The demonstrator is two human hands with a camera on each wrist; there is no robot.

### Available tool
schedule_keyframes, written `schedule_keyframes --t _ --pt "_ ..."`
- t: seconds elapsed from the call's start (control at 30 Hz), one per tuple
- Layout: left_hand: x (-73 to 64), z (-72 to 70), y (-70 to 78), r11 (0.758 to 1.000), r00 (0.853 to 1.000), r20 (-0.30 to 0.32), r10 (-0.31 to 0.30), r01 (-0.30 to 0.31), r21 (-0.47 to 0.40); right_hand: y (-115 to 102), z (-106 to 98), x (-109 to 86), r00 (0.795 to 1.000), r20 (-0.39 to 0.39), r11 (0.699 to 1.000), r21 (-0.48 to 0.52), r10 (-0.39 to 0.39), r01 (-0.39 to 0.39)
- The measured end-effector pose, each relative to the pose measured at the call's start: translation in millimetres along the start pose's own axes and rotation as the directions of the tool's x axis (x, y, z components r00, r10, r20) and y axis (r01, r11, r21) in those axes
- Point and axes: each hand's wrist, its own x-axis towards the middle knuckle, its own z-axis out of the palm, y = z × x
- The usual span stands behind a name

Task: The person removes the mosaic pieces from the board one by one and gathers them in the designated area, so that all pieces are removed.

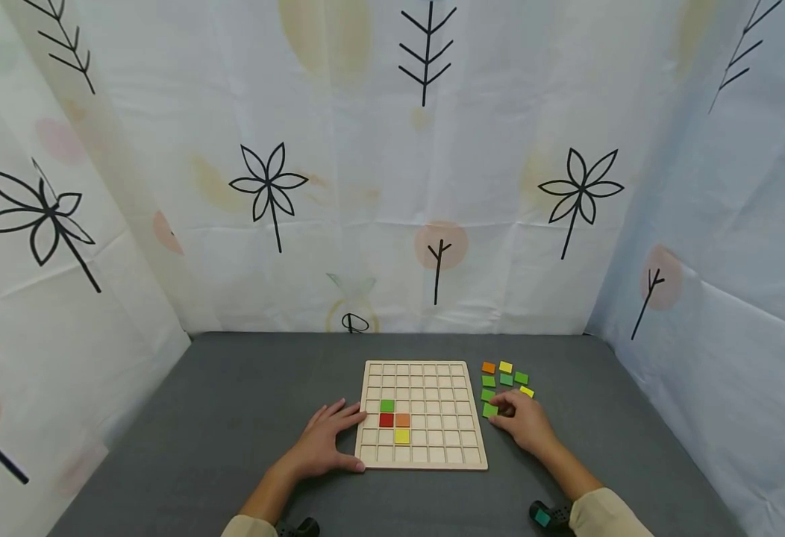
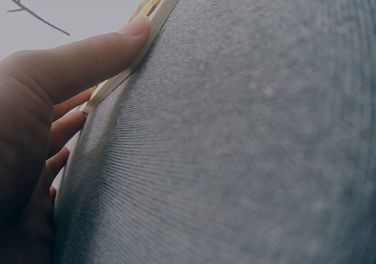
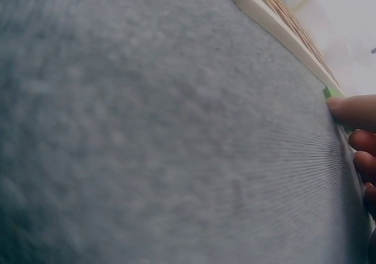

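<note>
A pale wooden grid board (image 1: 433,414) lies on the table, with a green tile (image 1: 387,406), a red tile (image 1: 386,420), an orange tile (image 1: 402,420) and a yellow tile (image 1: 402,435) in its left half. My left hand (image 1: 327,440) rests at the board's left edge, fingers spread and thumb at the near left corner. In the left wrist view the thumb (image 2: 108,55) lies against the board's side. Right of the board, my right hand (image 1: 523,423) pinches a green square tile (image 1: 489,410) between thumb and forefinger; its other fingers are curled in.
Beyond my right hand lie several loose tiles, among them an orange one (image 1: 489,368), a yellow one (image 1: 505,367) and a darker green one (image 1: 506,380). A dark grey cloth (image 1: 265,388) covers the table. Patterned white curtains (image 1: 366,283) enclose the back and sides.
</note>
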Motion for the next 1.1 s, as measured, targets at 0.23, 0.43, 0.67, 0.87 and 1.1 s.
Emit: schedule_keyframes --t 0.23,0.43,0.67,0.87,1.1 --pt "0.3 -0.4 0.1 1.000 1.000 0.002 -0.001 0.001 0.006 -1 -4 2.8 0.999 0.048 0.999 -0.031 -0.021 0.023" --pt "0.5 -1.5 -0.2 1.000 1.000 0.001 0.001 -0.001 0.003 -4 -6 4.5 0.998 0.058 0.999 -0.039 -0.010 0.012" --pt "0.8 -1.3 -1.4 1.000 1.000 -0.002 0.009 -0.009 0.006 -6 -4 3.3 1.000 0.021 1.000 -0.017 0.020 -0.019" --pt "-0.1 0.1 -2.8 1.000 1.000 -0.007 0.018 -0.018 0.001 -11 -2 0.9 0.999 -0.037 0.999 0.037 -0.010 0.011" --pt "0.4 1.0 -3.0 1.000 1.000 0.001 0.008 -0.008 -0.003 -27 0 3.9 1.000 -0.028 0.996 0.088 -0.001 0.003"
